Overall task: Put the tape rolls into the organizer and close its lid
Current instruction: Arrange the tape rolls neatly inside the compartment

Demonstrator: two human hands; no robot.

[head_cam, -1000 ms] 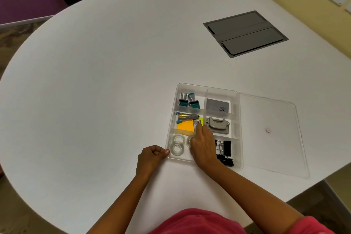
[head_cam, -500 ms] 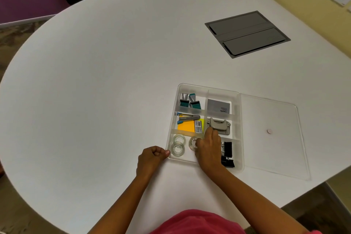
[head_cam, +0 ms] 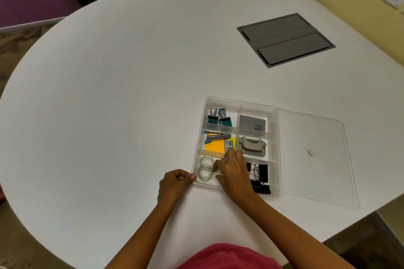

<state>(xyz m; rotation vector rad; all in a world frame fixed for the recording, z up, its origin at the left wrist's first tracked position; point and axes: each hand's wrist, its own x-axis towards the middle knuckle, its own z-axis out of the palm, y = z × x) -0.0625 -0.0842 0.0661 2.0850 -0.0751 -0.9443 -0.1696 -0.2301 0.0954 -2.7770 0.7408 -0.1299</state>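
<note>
Right hand [head_cam: 235,173] sets a third tape roll, mostly hidden beneath it, beside two tape rolls [head_cam: 205,167] in the organizer [head_cam: 276,137]; left hand [head_cam: 176,183], fisted and empty, braces its corner. Next: swing the lid [head_cam: 314,159] shut.

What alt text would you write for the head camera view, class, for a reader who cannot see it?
A person's right hand reaches into a clear organizer beside two tape rolls; the fisted left hand touches its corner. The lid lies open on the white table.

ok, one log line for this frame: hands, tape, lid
left hand: fist at organizer corner | right hand: in tape compartment | tape rolls: two visible, inside | lid: off, right of organizer
</note>
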